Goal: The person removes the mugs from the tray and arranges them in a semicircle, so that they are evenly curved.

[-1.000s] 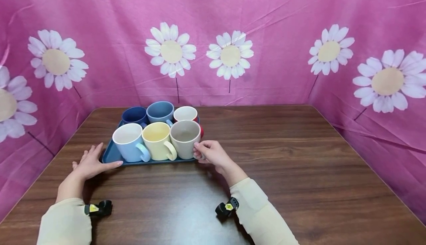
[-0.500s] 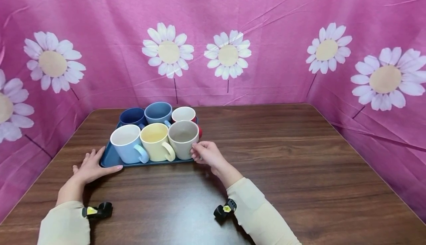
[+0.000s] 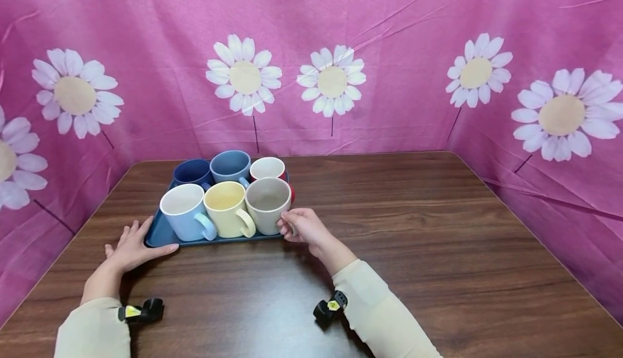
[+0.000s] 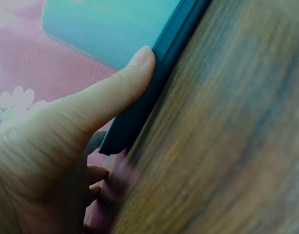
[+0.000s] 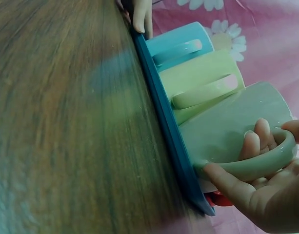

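Pink cloth [image 3: 389,114] printed with daisies hangs behind a wood-grained table [image 3: 438,239]. Fingers of the right hand [image 3: 306,232] curl through the grey mug's looped handle [image 5: 259,168], gripping it; the left hand [image 3: 128,251] is spread, thumb resting on the blue tray's [image 3: 160,233] smooth rim. The grey mug [image 3: 267,206], glossy and cylindrical, stands at the tray's 4 o'clock, axis vertical, handle toward 4 o'clock. At its 9 o'clock sit a yellow mug [image 3: 225,212] and a pale-blue mug [image 3: 185,214]. Compared with a second ago, grips and mug layout match; the view has shifted slightly.

Left hand [image 3: 128,250] spread, thumb [image 4: 108,97] extended, right hand [image 3: 307,229] pinching, fingers [image 5: 250,146] curled
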